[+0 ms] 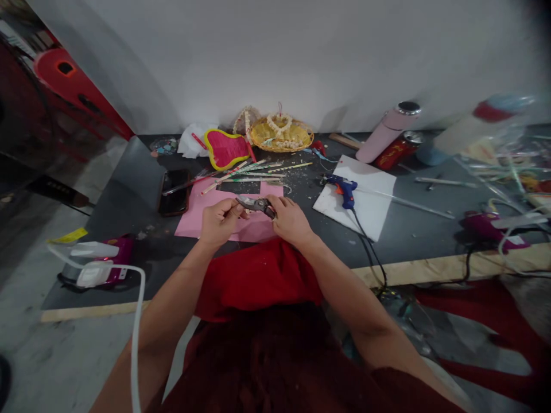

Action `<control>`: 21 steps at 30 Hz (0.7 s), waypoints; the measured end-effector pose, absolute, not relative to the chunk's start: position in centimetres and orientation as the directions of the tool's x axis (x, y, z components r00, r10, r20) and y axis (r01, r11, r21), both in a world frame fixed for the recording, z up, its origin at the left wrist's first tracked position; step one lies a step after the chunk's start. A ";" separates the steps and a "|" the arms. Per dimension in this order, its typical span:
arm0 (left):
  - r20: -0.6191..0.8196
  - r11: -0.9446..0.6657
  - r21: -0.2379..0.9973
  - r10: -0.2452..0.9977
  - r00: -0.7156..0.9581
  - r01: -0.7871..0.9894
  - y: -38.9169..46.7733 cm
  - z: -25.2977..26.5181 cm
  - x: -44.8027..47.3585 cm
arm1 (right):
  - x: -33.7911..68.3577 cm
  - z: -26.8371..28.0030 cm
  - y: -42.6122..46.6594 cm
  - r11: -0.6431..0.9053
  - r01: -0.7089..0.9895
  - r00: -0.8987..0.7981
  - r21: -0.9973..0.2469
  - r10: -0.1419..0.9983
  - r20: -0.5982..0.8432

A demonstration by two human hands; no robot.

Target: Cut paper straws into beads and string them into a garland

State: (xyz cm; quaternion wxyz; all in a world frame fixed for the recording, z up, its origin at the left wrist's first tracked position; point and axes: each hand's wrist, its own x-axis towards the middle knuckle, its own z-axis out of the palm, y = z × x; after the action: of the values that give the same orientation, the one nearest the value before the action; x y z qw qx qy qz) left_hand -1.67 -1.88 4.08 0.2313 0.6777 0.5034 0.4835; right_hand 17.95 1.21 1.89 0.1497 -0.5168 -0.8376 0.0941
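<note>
My right hand (291, 218) is wrapped round the dark handles of a pair of pruning shears (258, 204), whose metal jaws point left. At the tip of the jaws, the fingers of my left hand (220, 222) are pinched together. What they hold is too small to make out. Both hands are above pink paper (193, 217) near the table's front edge. Just beyond them lies a loose pile of thin patterned sticks (252, 173), with small white crumbs scattered around it.
A yellow basket (253, 140) and a pink-and-yellow padded shape (228, 148) are at the back. To the left lies a phone (174, 194). On the right, a blue glue gun (348, 195) rests on a white board (379, 215), near a pink flask (385, 135) and a red can (398, 150).
</note>
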 end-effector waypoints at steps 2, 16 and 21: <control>0.427 -0.385 0.798 0.904 0.015 0.464 -1.8 4.0 -1.7 | 17.9 2.0 1.0 0.435 0.849 -0.410 -0.301 0.900 0.144; 0.540 -0.384 0.694 0.837 -0.088 0.609 -1.4 2.1 -1.7 | 17.8 1.9 1.0 0.424 0.858 -0.402 -0.290 0.905 0.136; 0.501 -0.403 0.713 0.865 -0.015 0.574 -1.5 2.5 -1.8 | 18.2 1.8 1.2 0.448 0.839 -0.434 -0.309 0.893 0.118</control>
State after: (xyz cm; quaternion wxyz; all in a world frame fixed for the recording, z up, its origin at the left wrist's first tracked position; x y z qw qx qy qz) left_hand -1.84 -1.53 2.47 0.1516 0.6852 0.5250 0.4815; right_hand 18.23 1.18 1.79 0.1330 -0.5152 -0.8405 0.1025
